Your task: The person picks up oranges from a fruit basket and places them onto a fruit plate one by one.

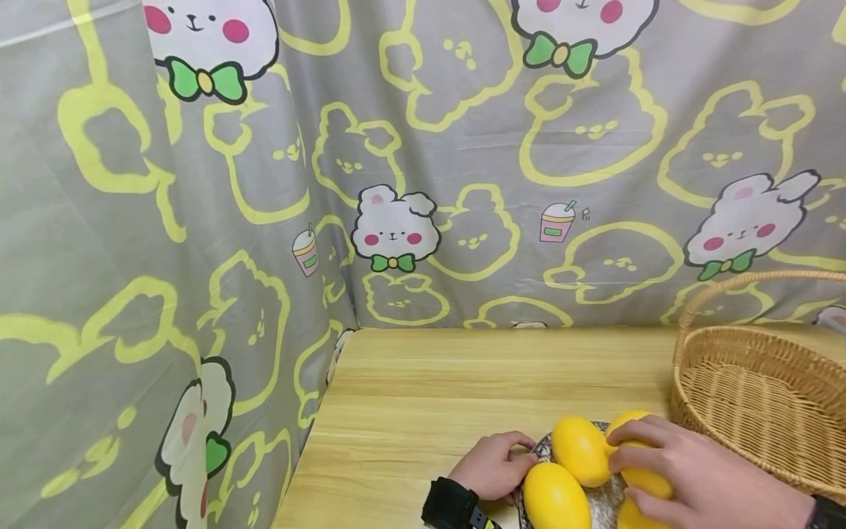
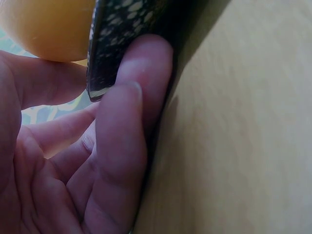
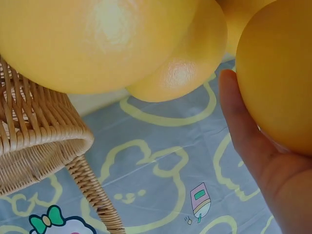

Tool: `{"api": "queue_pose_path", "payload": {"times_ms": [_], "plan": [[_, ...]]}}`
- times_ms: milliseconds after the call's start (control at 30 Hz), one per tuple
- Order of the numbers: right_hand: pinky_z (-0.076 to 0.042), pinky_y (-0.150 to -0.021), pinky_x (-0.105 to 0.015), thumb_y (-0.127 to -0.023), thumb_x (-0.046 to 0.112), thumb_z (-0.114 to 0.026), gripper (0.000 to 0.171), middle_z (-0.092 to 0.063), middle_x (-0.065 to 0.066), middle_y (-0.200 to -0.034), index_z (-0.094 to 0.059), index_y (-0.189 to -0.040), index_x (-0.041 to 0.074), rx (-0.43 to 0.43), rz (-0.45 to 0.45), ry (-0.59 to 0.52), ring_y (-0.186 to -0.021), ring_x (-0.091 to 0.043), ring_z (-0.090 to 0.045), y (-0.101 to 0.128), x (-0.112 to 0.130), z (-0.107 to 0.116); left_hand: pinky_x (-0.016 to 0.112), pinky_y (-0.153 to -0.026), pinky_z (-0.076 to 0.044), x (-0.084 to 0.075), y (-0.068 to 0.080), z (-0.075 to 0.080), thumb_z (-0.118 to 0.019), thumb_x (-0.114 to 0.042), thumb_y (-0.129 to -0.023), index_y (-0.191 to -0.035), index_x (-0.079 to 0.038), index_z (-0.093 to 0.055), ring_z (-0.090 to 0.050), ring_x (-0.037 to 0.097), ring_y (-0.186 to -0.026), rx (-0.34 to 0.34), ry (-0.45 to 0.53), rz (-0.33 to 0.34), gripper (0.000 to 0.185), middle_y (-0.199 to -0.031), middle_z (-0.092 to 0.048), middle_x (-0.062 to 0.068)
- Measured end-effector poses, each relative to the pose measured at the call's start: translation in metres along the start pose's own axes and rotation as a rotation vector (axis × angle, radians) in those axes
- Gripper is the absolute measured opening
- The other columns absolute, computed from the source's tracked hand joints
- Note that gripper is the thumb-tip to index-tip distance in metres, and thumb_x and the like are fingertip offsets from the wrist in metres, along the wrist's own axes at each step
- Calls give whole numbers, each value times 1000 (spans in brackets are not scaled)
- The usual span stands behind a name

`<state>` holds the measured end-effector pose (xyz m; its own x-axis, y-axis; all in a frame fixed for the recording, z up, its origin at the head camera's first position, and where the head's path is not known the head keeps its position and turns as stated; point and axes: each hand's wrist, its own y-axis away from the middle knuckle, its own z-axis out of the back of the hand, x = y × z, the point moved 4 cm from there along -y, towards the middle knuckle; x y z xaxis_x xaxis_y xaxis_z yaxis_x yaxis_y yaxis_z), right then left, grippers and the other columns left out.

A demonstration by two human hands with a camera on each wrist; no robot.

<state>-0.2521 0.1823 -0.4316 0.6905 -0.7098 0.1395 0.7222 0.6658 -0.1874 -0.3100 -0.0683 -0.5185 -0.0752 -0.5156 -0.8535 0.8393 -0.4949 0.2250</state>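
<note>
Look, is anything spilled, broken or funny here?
Nothing stands out. The yellow fruits sit piled on the patterned plate, the left hand grips the plate's rim, the right hand holds one fruit, and the wicker basket stands upright beside them.

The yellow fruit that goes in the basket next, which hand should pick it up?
Probably the right hand: it already grips a yellow fruit and is beside the basket. The left hand holds the plate rim.
</note>
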Motion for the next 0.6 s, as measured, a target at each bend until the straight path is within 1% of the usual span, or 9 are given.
{"api": "queue_pose_path", "payload": {"times_ms": [167, 300, 367, 500, 600], "plan": [[-52, -66, -22, -96, 39, -74, 25, -67, 10, -121, -65, -117, 49, 21, -28, -14, -104, -11, -65, 0, -2, -3, 20, -46, -41, 0, 0, 0, -61, -37, -103, -122, -25, -72, -49, 6, -44, -5, -6, -4, 25, -56, -55, -8], [-52, -66, -22, -97, 42, -72, 21, -66, 9, -122, -66, -117, 47, 49, -67, -33, -103, -9, -64, 0, -4, -5, 21, -47, -41, -1, 1, 0, -61, -37, -102, -121, -26, -72, -50, 7, -45, -6, -4, 3, 25, -56, -55, -8], [-52, -65, -22, -97, 44, -72, 21, -65, 9, -122, -66, -117, 46, 46, -85, -38, -103, -8, -63, 0, -5, -5, 21, -47, -41, -1, 1, 0, -61, -37, -102, -121, -26, -72, -50, 7, -45, -7, -2, 6, 25, -56, -55, -8], [-52, -66, -22, -95, 45, -73, 23, -64, 10, -121, -67, -118, 45, 11, -100, -28, -103, -8, -62, 0, -4, -6, 20, -46, -41, -1, 1, 0, -61, -37, -102, -121, -25, -72, -49, 7, -44, -9, -1, 7, 25, -55, -54, -8], [-53, -66, -23, -95, 45, -74, 22, -64, 11, -121, -66, -116, 47, -17, -102, -14, -103, -9, -62, 0, -4, -6, 20, -46, -41, -1, 1, 0, -61, -37, -102, -121, -25, -72, -49, 7, -44, -10, -2, 7, 25, -55, -54, -8]]}}
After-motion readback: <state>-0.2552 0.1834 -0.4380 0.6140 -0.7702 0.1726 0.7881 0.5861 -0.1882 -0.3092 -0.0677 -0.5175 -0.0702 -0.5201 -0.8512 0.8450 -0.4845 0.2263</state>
